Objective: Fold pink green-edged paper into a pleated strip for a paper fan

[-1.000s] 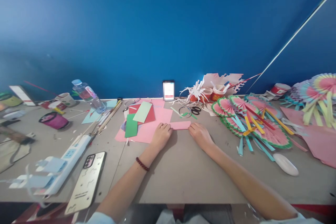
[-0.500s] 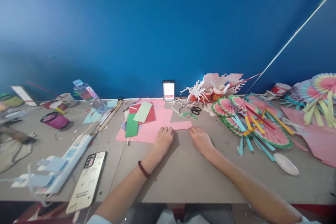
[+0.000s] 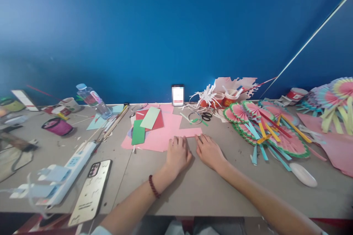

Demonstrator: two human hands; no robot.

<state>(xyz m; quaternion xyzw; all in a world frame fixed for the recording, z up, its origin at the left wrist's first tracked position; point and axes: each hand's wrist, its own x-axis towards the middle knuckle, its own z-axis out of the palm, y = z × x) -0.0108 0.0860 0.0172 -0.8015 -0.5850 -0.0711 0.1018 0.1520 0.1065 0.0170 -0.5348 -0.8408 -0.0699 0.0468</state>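
A narrow folded-looking pink paper strip (image 3: 189, 132) lies flat on the table, its left end over a larger pink sheet. My left hand (image 3: 178, 156) rests palm down, fingers stretched forward to the strip's near edge, thumb out to the right. Beside it, my right hand (image 3: 211, 152) lies with its fingers spread, fingertips at the right part of the same edge. Neither hand grips the strip. On the large pink paper (image 3: 158, 141) sit a green card (image 3: 138, 132), a pale green card (image 3: 150, 118) and a red card (image 3: 158, 122).
Black-handled scissors (image 3: 206, 116) and a tape roll (image 3: 194, 117) lie beyond the strip. Pleated paper fans (image 3: 292, 141) spread at right, near a white oval object (image 3: 303, 174). At left are a phone (image 3: 91, 192), a power strip (image 3: 73, 172) and a tilted bottle (image 3: 95, 101).
My left hand has slid back and slightly right, its thumb now spread out. My right hand has shifted a little left and its fingers have opened. The strip looks nearly unmoved.
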